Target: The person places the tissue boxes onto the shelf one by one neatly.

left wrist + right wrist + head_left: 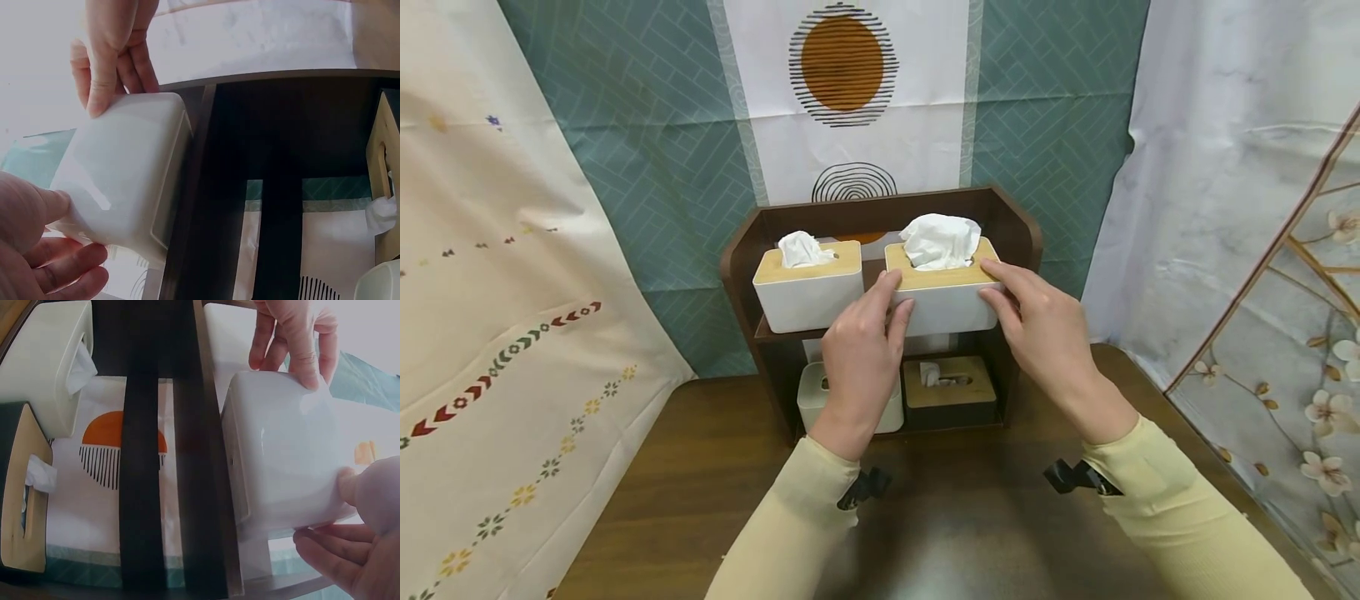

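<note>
A white tissue box (pixel 953 310) with a wooden lid and a tissue sticking out is at the right of the upper shelf. My left hand (pixel 862 342) grips its left end, thumb on the front face. At the other end my right hand (pixel 1045 325) holds it the same way, fingers on the lid edge. In the left wrist view the tissue box (pixel 125 162) shows its white side between both hands. The right wrist view has the tissue box (pixel 284 450) at the shelf edge, pinched at both ends.
Another white tissue box (pixel 808 302) with a wooden lid stands on the upper shelf at left. Below are a pale tissue box (pixel 811 400) and a dark one (pixel 951 408) with a wooden lid. The brown shelf unit (pixel 1011 367) stands on a wooden table (pixel 700 483), with curtains around it.
</note>
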{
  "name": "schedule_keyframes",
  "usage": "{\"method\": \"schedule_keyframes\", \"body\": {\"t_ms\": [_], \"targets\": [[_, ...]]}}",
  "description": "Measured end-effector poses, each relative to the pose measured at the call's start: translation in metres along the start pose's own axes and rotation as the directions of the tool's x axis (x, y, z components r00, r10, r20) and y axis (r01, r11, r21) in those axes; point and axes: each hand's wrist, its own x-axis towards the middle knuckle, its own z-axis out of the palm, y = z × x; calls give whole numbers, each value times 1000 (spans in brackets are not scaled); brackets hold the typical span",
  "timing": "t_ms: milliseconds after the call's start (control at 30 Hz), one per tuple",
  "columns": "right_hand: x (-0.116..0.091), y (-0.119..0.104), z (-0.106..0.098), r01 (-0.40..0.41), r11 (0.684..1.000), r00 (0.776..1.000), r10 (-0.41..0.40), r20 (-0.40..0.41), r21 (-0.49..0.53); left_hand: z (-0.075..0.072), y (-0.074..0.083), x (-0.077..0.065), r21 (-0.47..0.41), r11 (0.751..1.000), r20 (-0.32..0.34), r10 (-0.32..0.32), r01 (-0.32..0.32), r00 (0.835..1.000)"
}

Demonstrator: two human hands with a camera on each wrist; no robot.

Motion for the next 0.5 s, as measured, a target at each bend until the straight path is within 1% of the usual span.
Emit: {"method": "schedule_keyframes", "body": {"t_ms": [300, 500], "targets": [[3, 7, 7, -13, 1000, 1000, 13, 3, -6, 10, -1, 3, 34, 999, 1, -22, 22, 1000], [8, 8, 10, -24, 999, 1000, 24, 6, -25, 15, -2, 5, 58, 998, 27, -29, 27, 999]]}}
